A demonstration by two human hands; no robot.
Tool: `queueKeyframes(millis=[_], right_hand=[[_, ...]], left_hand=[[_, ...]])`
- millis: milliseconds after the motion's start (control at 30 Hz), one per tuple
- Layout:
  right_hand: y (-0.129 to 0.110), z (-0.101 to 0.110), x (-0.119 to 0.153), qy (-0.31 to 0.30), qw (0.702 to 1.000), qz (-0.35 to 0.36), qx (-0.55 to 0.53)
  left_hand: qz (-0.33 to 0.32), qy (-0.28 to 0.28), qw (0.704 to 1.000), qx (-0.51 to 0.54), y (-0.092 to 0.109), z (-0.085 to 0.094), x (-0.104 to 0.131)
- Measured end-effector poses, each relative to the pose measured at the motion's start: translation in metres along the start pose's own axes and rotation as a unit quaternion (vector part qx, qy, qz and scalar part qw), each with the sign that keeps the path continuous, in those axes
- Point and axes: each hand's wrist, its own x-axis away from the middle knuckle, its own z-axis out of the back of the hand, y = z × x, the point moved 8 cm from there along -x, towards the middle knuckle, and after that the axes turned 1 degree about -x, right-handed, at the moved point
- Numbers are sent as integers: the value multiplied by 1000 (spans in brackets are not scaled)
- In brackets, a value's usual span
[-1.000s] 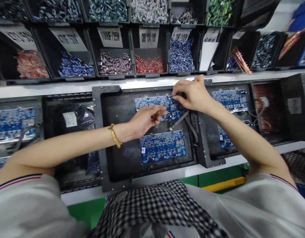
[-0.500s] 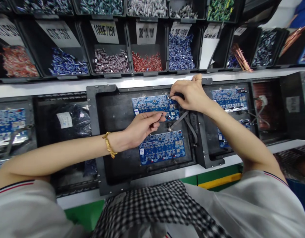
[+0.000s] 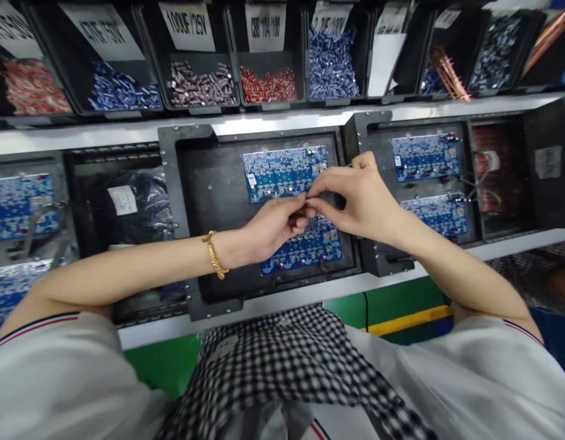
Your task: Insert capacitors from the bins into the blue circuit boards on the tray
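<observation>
- Centre of the frame: the left hand (image 3: 271,232) and the right hand (image 3: 358,198) meet at their fingertips.
- Left hand: thumb and forefinger pressed together at the tips, the other fingers curled below; a gold bracelet (image 3: 214,255) circles the wrist.
- Right hand: thumb and forefinger arched and drawn together at the tips; a ring (image 3: 369,164) shows on one finger. Anything pinched between the two hands is too small to tell.
- Upper board (image 3: 277,171): a blue circuit board just above the meeting fingertips, lying in the black tray (image 3: 209,195); a small white label (image 3: 251,179) marks its left end.
- Lower board (image 3: 310,250): a second blue circuit board in the same tray, below centre, partly covered by the hands.
- Right of centre: a neighbouring tray (image 3: 378,125) with two further boards (image 3: 424,157), one above the other.
- Left of centre: dark plastic wrapping (image 3: 149,211) bearing a white sticker (image 3: 121,200).
- Top of the frame: black bins of small parts, including red parts (image 3: 268,85) and blue parts (image 3: 332,67), behind the white bench (image 3: 264,123).
</observation>
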Motion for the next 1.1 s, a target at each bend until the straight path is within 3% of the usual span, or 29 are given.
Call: queueKeyframes(millis=[167,400,533,767,1100], right_hand=[[-6,-14,34,-29,1000,2,8],[22,-33,44,-21,994,15,109],[27,-43,44,-25,990,32,134],[23,-44,45,-14,983,52,175],[18,-42,49,27,975,86,201]], left_hand=[[53,15,998,-29,-36,-3,21],[130,35,989,-54,-59,9,33],[118,6,989,-89,-56,11,28],[85,26,995,-50,-42,10,20],[37,13,994,-105,-38,18,12]])
